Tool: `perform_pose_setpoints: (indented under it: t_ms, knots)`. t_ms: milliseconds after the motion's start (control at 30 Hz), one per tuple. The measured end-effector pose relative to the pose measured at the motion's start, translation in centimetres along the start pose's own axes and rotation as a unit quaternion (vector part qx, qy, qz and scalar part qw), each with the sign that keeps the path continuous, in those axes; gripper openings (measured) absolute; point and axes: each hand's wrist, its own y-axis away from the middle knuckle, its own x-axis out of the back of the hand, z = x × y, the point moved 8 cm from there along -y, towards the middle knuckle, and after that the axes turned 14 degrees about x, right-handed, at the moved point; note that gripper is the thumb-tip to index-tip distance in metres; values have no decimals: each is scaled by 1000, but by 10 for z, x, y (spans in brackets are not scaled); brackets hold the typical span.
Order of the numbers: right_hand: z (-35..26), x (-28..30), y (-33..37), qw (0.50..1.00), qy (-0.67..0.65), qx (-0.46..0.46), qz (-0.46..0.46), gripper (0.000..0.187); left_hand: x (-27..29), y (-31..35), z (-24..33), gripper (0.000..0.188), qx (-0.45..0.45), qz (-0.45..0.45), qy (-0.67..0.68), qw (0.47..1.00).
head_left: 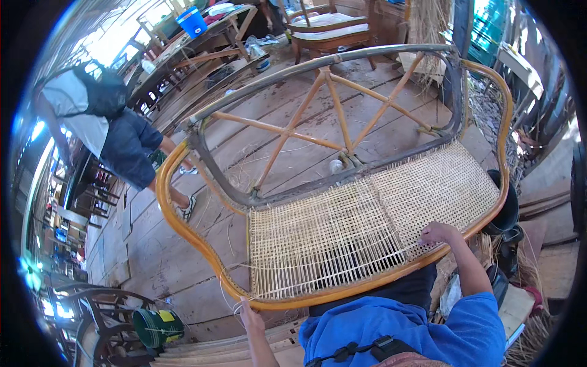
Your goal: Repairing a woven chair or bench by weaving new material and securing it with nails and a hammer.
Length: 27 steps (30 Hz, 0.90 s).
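Observation:
A rattan settee frame [164, 196] with a curved honey-coloured rim stands in front of me. Its cane seat [440, 183] is closely woven on the right. On the left the weave loosens, and near the front edge only spaced strands show. My right hand [439, 234] is closed at the seat's front right, at the end of a thin cane strand [318, 268] that crosses the loose part leftward. Beside the front left corner, my left hand [247, 315] pinches a looped, pale length of the cane, close against the rim. Its fingertips are partly hidden.
A person in dark shorts [131, 137] stands to the left on the plank floor [159, 244]. A dark green bucket [158, 327] sits at lower left by dark chair frames [92, 312]. Behind are a wooden armchair [330, 37] and a bench with a blue bucket [192, 23].

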Motion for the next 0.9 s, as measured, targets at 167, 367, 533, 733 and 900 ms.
perform_pose_setpoints:
  t_ms: [167,367,533,733,900]
  knots:
    - [4,-4,0,1000,8,-20,-11,31,0,-32,-6,49,6,-5,200,980]
    - [11,3,-1,997,59,19,35,33,-9,-2,-6,46,42,58,163,984]
    - [-11,11,2,999,-23,-5,37,34,-13,47,23,30,-30,108,78,991]
    - [-2,7,0,998,-31,-61,5,30,-7,69,55,16,-136,222,-18,965]
    - [-6,7,-2,996,-80,-38,10,27,-58,80,69,25,-163,48,120,978]
